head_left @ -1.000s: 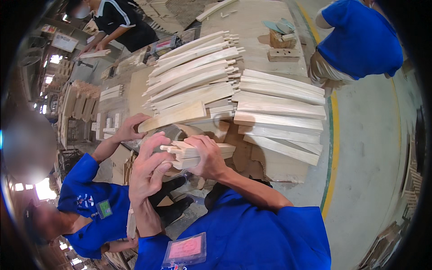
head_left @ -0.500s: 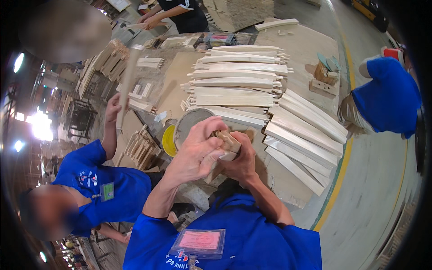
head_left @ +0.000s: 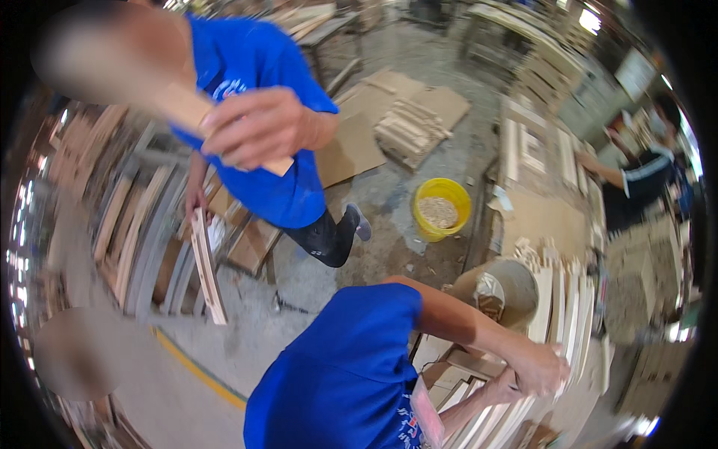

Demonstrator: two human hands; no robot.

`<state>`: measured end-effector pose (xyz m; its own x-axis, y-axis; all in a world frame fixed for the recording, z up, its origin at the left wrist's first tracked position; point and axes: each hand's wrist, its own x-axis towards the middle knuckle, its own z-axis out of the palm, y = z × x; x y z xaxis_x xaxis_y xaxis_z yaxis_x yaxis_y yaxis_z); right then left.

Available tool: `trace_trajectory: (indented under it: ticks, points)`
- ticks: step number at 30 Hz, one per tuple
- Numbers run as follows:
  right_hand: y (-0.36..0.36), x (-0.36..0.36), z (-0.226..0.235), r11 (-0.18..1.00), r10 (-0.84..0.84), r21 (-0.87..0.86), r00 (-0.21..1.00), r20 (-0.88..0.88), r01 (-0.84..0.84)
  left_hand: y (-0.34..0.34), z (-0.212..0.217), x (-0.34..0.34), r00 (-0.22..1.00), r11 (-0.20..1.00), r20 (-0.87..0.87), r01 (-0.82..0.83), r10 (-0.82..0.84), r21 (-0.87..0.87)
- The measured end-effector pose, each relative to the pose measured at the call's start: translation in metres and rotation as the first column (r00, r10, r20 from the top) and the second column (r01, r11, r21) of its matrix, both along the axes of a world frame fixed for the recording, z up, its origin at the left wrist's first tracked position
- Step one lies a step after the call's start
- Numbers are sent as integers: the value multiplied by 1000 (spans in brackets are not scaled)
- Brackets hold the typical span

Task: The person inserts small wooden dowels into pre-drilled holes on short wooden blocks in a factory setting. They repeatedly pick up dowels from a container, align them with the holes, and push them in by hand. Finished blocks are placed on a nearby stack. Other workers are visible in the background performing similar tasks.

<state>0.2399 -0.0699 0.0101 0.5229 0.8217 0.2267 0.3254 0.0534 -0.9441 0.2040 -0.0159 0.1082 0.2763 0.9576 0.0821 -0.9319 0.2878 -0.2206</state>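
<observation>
At the lower right, my left hand (head_left: 542,370) sits over my right hand (head_left: 497,389), both with fingers closed. A light brown wooden piece (head_left: 477,364) runs out from beside my right hand, under my left forearm, and seems to be in its grip. My hands hide its other end, so what my left fingers hold cannot be made out. Pale curved wooden slats (head_left: 572,314) lie in rows beneath and beyond my hands. Close by stands a grey bucket (head_left: 535,288) with something whitish inside.
On the left a co-worker in blue lifts a flat wooden piece (head_left: 187,108) close to me and holds a wooden rail (head_left: 207,269) low. A yellow bucket of wood chips (head_left: 465,198) stands on the floor. Another person works at the far right table (head_left: 553,213).
My view has swung left, so my hands now appear at the lower right, still close together. The co-worker now appears much nearer, with the flat wooden piece raised in front of me.
</observation>
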Motion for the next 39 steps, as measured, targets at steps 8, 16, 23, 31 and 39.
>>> trace_trajectory:
  ticks: [8,16,23,31,39]
  points:
    - [19,8,-2,990,140,31,990,-11,-140,43,-46,13,483,562,-393,-275,782,780]
    - [11,1,21,996,-52,-87,973,-226,32,130,-26,-187,-619,736,-405,612,673,288]
    - [-22,-7,49,990,-136,-10,936,-324,141,72,-85,-154,0,6,-457,1000,890,12]
    - [-67,31,58,974,-182,43,882,-434,222,-24,-206,-197,-430,432,-95,902,898,0]
    - [-91,28,47,977,-118,110,893,-434,182,-26,-134,-209,-392,610,-768,793,507,-2]
